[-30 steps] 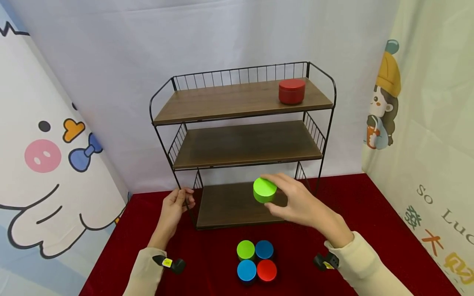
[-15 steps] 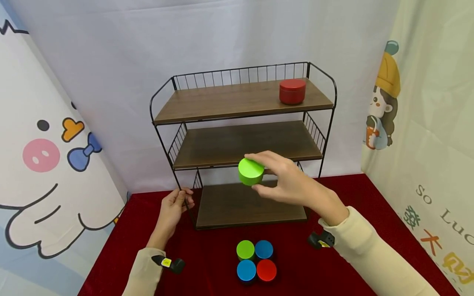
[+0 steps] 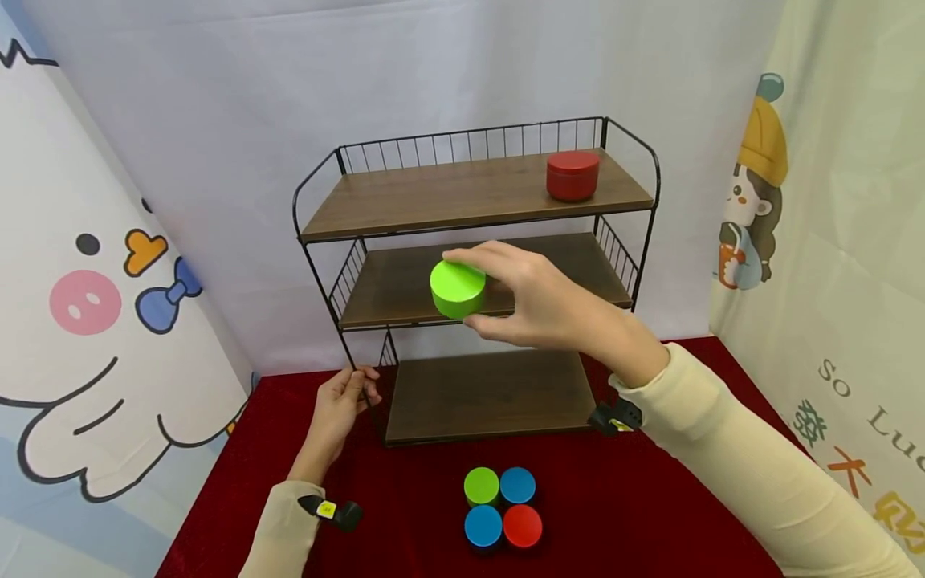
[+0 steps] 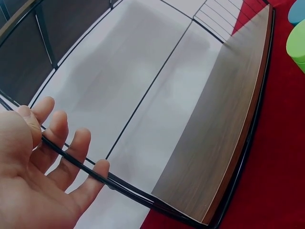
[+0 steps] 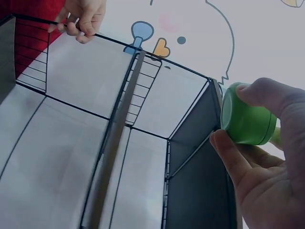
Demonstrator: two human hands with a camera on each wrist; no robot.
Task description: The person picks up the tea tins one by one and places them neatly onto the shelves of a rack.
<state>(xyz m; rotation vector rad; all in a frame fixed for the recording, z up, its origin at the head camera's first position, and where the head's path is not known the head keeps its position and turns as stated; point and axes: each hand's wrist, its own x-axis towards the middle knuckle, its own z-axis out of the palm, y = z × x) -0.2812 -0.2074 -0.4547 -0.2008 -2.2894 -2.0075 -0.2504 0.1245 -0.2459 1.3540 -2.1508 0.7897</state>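
**Ana:** Green tin (image 3: 458,289) is the thing in play, but take the big piece first: the three-tier wire rack (image 3: 477,281), wooden boards in a black frame, stands on the red tablecloth (image 3: 650,514) against the white backdrop. Everything else sits relative to it.

**Ben:** And the hands?

**Ana:** The left hand (image 3: 340,409) is at the rack's lower left leg. In the left wrist view its fingers (image 4: 62,152) curl over the thin black wire, thumb on the near side. I judge that grip is there to keep the light frame from shifting.

**Ben:** The right one?

**Ana:** The right hand (image 3: 535,305) is raised in front of the rack's middle shelf, holding the green tin by its sides, thumb below and fingers over the far edge, lid turned toward the camera. The tin is in the air just at the front lip of that shelf, left of centre; it rests on nothing. Holding it by the rim leaves the base free, which looks deliberate.

**Ben:** Anything already on the rack?

**Ana:** A red tin (image 3: 572,175) stands upright on the top shelf, toward its right end. The bottom shelf shows only bare board.

**Ben:** And in front?

**Ana:** Four small tins (image 3: 501,507) stand packed in a square on the cloth before the rack's bottom shelf: green and blue behind, blue and red nearer.
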